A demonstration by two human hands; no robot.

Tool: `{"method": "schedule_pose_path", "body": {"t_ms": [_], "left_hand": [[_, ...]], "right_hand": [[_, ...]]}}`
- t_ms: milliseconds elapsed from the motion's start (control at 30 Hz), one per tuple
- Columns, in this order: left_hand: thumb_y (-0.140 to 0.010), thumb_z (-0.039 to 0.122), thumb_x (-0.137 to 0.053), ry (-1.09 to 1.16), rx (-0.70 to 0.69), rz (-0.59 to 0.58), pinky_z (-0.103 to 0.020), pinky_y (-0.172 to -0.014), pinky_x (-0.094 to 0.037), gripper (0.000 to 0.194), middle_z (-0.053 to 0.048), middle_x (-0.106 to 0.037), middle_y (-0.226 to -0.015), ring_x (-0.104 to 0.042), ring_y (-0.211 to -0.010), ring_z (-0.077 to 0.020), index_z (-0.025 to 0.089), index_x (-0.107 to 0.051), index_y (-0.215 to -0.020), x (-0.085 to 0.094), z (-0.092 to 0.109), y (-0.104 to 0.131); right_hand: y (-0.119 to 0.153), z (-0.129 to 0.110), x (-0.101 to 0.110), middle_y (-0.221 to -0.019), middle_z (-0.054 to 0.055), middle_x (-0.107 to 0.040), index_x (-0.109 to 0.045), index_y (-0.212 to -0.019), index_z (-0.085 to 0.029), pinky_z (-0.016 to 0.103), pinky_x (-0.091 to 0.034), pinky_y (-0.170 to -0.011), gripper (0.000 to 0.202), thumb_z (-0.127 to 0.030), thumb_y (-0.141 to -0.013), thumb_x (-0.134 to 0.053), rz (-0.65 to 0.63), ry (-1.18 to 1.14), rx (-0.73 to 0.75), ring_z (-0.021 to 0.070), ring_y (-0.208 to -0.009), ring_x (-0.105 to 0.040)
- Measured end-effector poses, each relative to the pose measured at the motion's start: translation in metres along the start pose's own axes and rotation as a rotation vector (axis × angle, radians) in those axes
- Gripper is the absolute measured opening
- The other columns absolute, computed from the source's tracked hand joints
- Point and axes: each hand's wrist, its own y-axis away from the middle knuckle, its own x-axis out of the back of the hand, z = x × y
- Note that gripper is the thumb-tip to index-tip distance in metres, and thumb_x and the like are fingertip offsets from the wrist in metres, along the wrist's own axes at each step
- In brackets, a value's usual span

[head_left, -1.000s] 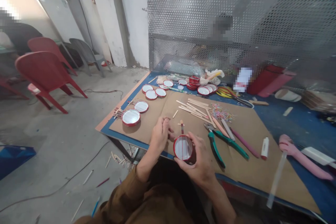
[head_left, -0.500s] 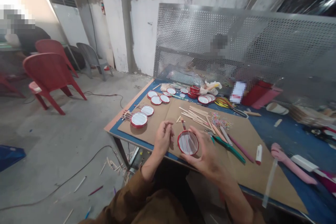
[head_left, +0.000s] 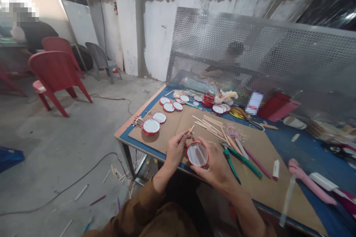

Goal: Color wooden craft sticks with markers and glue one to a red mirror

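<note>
My right hand (head_left: 213,161) curls its thumb and fingers around a red-rimmed round lid with a white face, the body of a small toy banjo (head_left: 197,154). Thin lines like strings run over its face, and a flat wooden stick forms its neck, pointing away from me. At that neck my left hand (head_left: 176,149) is closed, thumb and fingertips pinched at its far end; any smaller piece between them is hidden. Similar toy banjos (head_left: 151,127) lie on the brown cardboard (head_left: 172,140) to the left.
Beyond are loose lids (head_left: 168,107), wooden sticks (head_left: 207,124) and small coloured bands (head_left: 236,132). To the right lie green-handled pliers (head_left: 244,161), a glue tube (head_left: 275,170) and a pink glue gun (head_left: 311,183). A perforated metal panel (head_left: 200,37) stands behind; a person sits far left.
My left hand has moved right and closed its fingers at the banjo's neck. The right hand still holds the lid. The view has shifted slightly.
</note>
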Motion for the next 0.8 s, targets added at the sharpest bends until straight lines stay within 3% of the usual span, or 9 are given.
{"method": "schedule_pose_path", "body": {"t_ms": [300,467,567,667,800], "left_hand": [[-0.087,0.049,-0.053,-0.046,0.014,-0.002,-0.026,-0.061,-0.049,0.047,-0.010,-0.076,-0.100,-0.057,-0.059,-0.0125,0.014,-0.070,-0.114,0.000,-0.002,0.000],[-0.091,0.046,-0.047,0.068,0.040,0.050,-0.023,-0.055,-0.048,0.044,-0.006,-0.070,-0.089,-0.059,-0.056,-0.0106,0.015,-0.055,-0.122,-0.001,-0.004,-0.001],[-0.092,0.041,-0.045,0.122,0.030,0.092,-0.021,-0.050,-0.046,0.029,0.002,-0.057,-0.076,-0.057,-0.050,-0.0083,0.018,-0.047,-0.110,-0.002,-0.007,-0.002],[-0.094,0.037,-0.043,0.101,-0.009,0.074,-0.019,-0.047,-0.043,0.017,0.006,-0.050,-0.071,-0.053,-0.046,-0.0064,0.020,-0.042,-0.095,-0.003,-0.010,-0.004],[-0.093,0.033,-0.043,0.061,-0.021,0.052,-0.019,-0.046,-0.042,0.012,0.007,-0.048,-0.066,-0.049,-0.045,-0.0069,0.021,-0.039,-0.092,-0.004,-0.013,-0.004]], "right_hand": [[-0.001,0.000,-0.002,-0.120,0.014,-0.061,-0.034,-0.142,-0.022,0.047,-0.052,-0.088,0.079,-0.030,-0.072,-0.070,0.020,-0.027,0.020,0.0315,-0.107,-0.060],[-0.007,0.001,0.006,-0.121,0.013,-0.061,-0.035,-0.142,-0.022,0.049,-0.050,-0.090,0.079,-0.035,-0.074,-0.071,0.050,-0.020,0.016,0.0321,-0.109,-0.059],[-0.038,0.003,0.018,-0.127,0.014,-0.058,-0.038,-0.141,-0.021,0.050,-0.047,-0.097,0.072,-0.033,-0.077,-0.069,0.116,-0.042,0.033,0.0323,-0.117,-0.055],[-0.091,0.009,0.020,-0.130,0.013,-0.056,-0.042,-0.138,-0.020,0.049,-0.044,-0.101,0.071,-0.033,-0.075,-0.072,0.047,-0.128,0.079,0.0308,-0.121,-0.054],[-0.163,0.022,-0.014,-0.138,0.015,-0.052,-0.042,-0.139,-0.017,0.050,-0.038,-0.107,0.082,-0.020,-0.065,-0.078,-0.168,-0.228,0.153,0.0311,-0.129,-0.047]]}}
